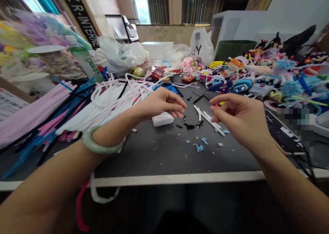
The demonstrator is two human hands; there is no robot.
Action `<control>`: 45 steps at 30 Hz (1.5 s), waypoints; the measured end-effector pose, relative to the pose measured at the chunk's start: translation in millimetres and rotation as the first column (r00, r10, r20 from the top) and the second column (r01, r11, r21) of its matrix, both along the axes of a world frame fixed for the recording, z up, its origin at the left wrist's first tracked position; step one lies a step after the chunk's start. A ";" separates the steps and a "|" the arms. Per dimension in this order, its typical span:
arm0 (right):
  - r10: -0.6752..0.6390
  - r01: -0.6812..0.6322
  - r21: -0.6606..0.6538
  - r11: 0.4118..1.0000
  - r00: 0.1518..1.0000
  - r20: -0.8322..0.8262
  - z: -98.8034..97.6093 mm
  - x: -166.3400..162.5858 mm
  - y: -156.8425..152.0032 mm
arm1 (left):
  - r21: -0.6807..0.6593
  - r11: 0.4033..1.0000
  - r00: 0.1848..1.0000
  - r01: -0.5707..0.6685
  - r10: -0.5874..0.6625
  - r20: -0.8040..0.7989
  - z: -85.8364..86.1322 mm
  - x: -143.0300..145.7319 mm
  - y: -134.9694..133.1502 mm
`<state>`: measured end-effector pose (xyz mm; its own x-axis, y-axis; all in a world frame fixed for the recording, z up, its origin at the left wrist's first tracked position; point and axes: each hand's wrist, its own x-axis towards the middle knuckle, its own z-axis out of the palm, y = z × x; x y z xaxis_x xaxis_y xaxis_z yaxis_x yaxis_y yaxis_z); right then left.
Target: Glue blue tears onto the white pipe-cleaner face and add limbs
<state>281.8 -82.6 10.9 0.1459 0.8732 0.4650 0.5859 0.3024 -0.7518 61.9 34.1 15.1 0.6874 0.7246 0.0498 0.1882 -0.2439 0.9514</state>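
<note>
My left hand (164,104) hovers over the dark table (159,158), fingers stretched and slightly bent, holding nothing. A pale green bangle (99,144) circles its wrist. Just under its fingertips lies a small white block (162,119). My right hand (236,117) hangs opposite, fingers loosely curled and apart, with nothing visible in them. Between and below the hands lie short white pipe cleaner pieces (208,119), black fuzz scraps (189,126) and blue fuzz scraps (199,146).
A heap of white pipe cleaners (115,97) and pink and blue ones (31,122) fills the left. A blue glue gun (221,86), plush figures (257,85), red boxes (189,78) and plastic bags (120,56) crowd the back. A dark tablet (282,133) with cables lies at right.
</note>
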 end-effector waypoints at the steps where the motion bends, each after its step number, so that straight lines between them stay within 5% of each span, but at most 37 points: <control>1: -0.049 0.045 0.064 0.997 0.997 0.054 0.7 2.1 -0.8 | 0.010 0.999 0.999 0.030 -0.030 -0.027 1.0 -2.8 1.2; 5: -0.185 0.141 0.202 0.969 0.957 0.221 1.5 9.2 -0.5 | 0.099 0.979 0.976 0.176 -0.160 -0.146 4.5 -9.6 1.8; 10: -0.154 0.123 0.128 0.984 0.948 0.277 -4.9 14.4 8.5 | 0.265 0.909 0.926 0.322 -0.245 -0.285 8.5 -8.5 -7.4; 16: -0.140 0.127 0.061 0.990 0.936 0.323 -11.1 16.7 17.7 | 0.363 0.884 0.938 0.295 -0.196 -0.285 11.7 -8.2 -13.3; 22: -0.127 0.132 0.011 0.991 0.928 0.349 -13.1 20.5 22.0 | 0.316 0.889 0.924 0.332 -0.239 -0.297 11.5 -12.5 -8.7; 27: -0.120 0.131 -0.003 0.991 0.916 0.382 -15.5 20.9 22.5 | 0.357 0.923 0.981 0.145 -0.086 -0.176 10.8 -21.0 0.3; 34: -0.119 0.160 -0.072 0.985 0.910 0.397 -16.5 20.9 23.1 | 0.547 0.833 0.957 -0.083 0.219 -0.189 6.9 -42.2 32.9; 45: -0.126 0.179 -0.080 0.981 0.888 0.442 -22.0 23.1 22.3 | 0.469 0.883 0.899 0.021 0.188 -0.395 -2.0 -71.9 65.5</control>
<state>304.8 -60.3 -11.1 0.0886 0.9078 0.4099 0.8928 0.1101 -0.4369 -10.0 99.6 13.1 0.6550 0.7479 0.1078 0.5797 -0.5888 0.5632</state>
